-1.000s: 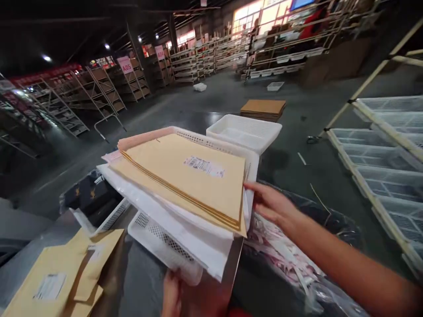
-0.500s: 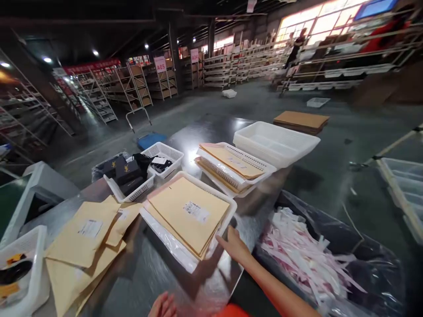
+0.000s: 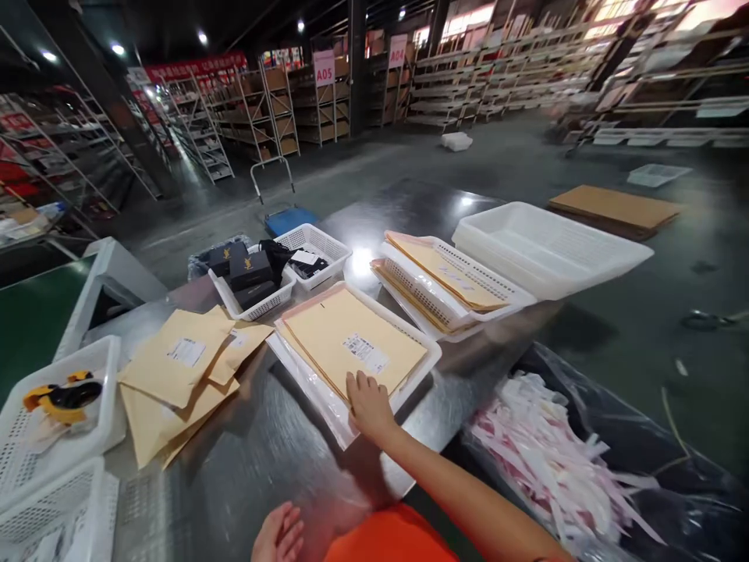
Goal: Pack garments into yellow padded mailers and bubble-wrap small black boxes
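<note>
A stack of tan padded envelopes (image 3: pixel 351 343) with a white label lies in a white mesh tray (image 3: pixel 424 355) on the metal table (image 3: pixel 263 460). My right hand (image 3: pixel 367 406) rests palm down on the near edge of that stack, fingers spread, gripping nothing. My left hand (image 3: pixel 279 535) lies low at the table's near edge, fingers loosely curled and holding nothing. Loose tan envelopes (image 3: pixel 175 375) are spread on the table to the left of the tray.
Behind stand two stacked trays of envelopes (image 3: pixel 445 285), a large white bin (image 3: pixel 544 250) and small baskets with black boxes (image 3: pixel 249 277). White baskets (image 3: pixel 52 421) sit at the left. A black bag of paper strips (image 3: pixel 555 460) is on the right. Warehouse shelves stand beyond.
The tray of envelopes was held up a second ago and now rests on the table. My right hand moved from its right edge onto the stack; my left hand let go.
</note>
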### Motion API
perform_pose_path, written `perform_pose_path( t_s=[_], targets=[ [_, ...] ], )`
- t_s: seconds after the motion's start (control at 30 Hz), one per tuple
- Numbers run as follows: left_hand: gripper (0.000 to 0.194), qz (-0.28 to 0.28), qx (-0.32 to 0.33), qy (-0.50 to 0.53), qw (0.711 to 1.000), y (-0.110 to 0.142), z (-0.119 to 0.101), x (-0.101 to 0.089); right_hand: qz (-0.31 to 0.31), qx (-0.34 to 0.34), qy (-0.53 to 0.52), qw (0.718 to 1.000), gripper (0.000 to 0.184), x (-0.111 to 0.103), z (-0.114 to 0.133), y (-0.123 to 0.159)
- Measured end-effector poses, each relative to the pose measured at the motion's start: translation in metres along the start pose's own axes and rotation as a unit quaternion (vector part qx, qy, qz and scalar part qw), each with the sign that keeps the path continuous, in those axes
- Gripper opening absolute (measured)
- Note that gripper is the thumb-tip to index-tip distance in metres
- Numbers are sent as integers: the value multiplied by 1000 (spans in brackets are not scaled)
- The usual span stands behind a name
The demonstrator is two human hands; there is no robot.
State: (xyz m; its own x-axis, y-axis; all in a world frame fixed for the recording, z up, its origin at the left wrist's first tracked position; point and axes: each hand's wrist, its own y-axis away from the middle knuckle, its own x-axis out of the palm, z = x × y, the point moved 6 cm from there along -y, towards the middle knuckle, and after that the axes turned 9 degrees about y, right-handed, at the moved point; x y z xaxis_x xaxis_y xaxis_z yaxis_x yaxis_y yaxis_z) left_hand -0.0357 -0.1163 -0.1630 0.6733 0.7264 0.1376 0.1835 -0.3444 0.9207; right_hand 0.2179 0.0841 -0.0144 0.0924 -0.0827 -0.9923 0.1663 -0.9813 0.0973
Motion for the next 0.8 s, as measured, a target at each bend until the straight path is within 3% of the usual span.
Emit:
perform_pose_path(
  t_s=[0.17, 0.3, 0.37, 0.47, 0.6, 0.7, 0.8],
  targets=[
    [20, 34, 61, -39, 997, 17, -5, 32, 14, -47, 39, 998, 61, -7, -15, -6],
    [43, 89, 141, -120, 979, 46, -21, 70, -58, -48, 36, 997, 50, -17, -43, -3],
    [48, 122, 182, -157, 963, 62, -33, 97, -63, -35, 32, 997, 43, -21, -60, -3],
    [52, 181, 220, -190, 940, 83, -47, 147, -13, -25, 34, 999, 36, -29, -81, -10],
    [63, 272, 211, -126, 930, 106, -57, 222, -5, -9, 43, 999, 33, -66, -99, -14],
    [65, 311, 177, -23, 934, 125, -70, 269, -45, -20, 32, 998, 37, -89, -82, 10],
    [49, 310, 167, 24, 936, 138, -88, 287, -95, -91, 20, 991, 43, -84, -27, 55]
  ],
)
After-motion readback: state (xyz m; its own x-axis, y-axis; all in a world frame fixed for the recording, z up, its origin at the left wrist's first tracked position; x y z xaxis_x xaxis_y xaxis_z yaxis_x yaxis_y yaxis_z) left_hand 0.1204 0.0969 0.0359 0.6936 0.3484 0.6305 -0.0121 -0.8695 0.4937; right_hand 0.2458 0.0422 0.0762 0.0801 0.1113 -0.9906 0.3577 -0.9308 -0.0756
